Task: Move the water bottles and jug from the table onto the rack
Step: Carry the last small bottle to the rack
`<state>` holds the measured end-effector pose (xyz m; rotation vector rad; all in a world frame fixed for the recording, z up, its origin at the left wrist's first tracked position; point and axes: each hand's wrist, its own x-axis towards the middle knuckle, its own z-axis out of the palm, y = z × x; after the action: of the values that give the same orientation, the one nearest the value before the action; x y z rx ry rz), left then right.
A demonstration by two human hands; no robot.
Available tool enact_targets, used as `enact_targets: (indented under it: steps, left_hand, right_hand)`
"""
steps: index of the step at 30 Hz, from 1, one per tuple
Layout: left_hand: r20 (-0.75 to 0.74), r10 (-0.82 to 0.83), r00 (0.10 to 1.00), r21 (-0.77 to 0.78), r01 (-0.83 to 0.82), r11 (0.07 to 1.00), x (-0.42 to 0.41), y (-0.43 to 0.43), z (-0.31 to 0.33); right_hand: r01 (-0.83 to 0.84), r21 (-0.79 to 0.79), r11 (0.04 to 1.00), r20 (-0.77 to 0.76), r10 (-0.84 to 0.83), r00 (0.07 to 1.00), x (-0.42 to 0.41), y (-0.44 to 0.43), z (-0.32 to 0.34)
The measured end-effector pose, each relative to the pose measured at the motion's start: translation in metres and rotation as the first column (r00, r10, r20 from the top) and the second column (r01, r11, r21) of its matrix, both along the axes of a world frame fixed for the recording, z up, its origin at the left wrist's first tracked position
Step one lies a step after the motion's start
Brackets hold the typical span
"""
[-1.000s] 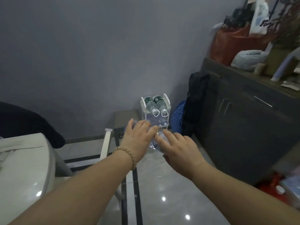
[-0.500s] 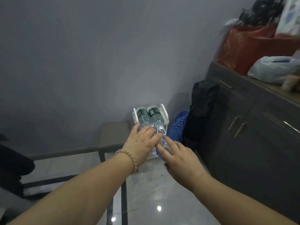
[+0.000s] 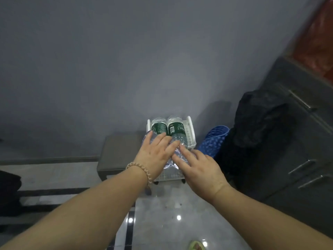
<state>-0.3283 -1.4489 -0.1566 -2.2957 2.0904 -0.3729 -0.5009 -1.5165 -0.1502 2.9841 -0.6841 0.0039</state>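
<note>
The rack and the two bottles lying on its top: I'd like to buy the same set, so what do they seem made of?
Rack: probably white moulded plastic with a matte finish. Its side wall shows rows of small holes and a rounded rim.
Left bottle and right bottle: clear, thin, glossy plastic by the look. The walls are see-through and catch the light, and each has a dark green printed label wrap.

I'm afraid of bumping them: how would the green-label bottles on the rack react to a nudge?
Lying on their sides, the bottles would probably roll, though the rack has raised sides that likely stop them. Smooth clear plastic suggests a slippery grip.
</note>
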Motion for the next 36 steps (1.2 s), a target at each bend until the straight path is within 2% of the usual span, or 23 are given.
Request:
enact_targets:
  steps: [5, 10, 13, 15, 18, 21, 26, 31, 36]
  left_hand:
    - [-0.027, 0.095, 0.995, 0.075, -0.093, 0.993, 0.025, -0.057, -0.023]
    - [-0.037, 0.106, 0.994, 0.166, -0.098, 0.981, 0.059, -0.089, -0.047]
    - [-0.045, 0.092, 0.995, 0.204, -0.081, 0.976, 0.086, -0.12, -0.065]
    - [-0.069, 0.08, 0.994, 0.236, -0.062, 0.97, 0.104, -0.141, -0.077]
    - [-0.09, 0.111, 0.99, 0.228, -0.088, 0.97, 0.13, -0.165, -0.098]
    - [-0.111, 0.137, 0.984, 0.29, -0.1, 0.952, 0.148, -0.181, -0.121]
    - [-0.163, 0.184, 0.969, 0.501, -0.079, 0.862, 0.155, -0.197, -0.16]
    - [-0.276, 0.216, 0.937, 0.571, -0.02, 0.821, 0.162, -0.202, -0.182]
    - [-0.328, 0.216, 0.92, 0.567, 0.009, 0.824, 0.173, -0.2, -0.19]
  right_hand:
    - [-0.111, 0.047, 0.993, -0.025, 0.112, 0.993, 0.035, -0.075, -0.024]
    - [-0.103, 0.05, 0.993, -0.031, 0.105, 0.994, 0.07, -0.104, -0.045]
    - [0.008, 0.076, 0.997, -0.048, -0.004, 0.999, 0.099, -0.121, -0.065]
    - [0.139, 0.11, 0.984, -0.068, -0.132, 0.989, 0.119, -0.131, -0.083]
    - [0.341, 0.188, 0.921, -0.077, -0.332, 0.94, 0.146, -0.145, -0.104]
    - [0.487, 0.224, 0.844, -0.076, -0.483, 0.872, 0.167, -0.159, -0.122]
    - [0.596, 0.287, 0.75, -0.105, -0.594, 0.797, 0.207, -0.169, -0.148]
    - [0.65, 0.344, 0.678, -0.13, -0.651, 0.748, 0.234, -0.175, -0.172]
    - [0.594, 0.315, 0.74, -0.119, -0.59, 0.798, 0.249, -0.188, -0.188]
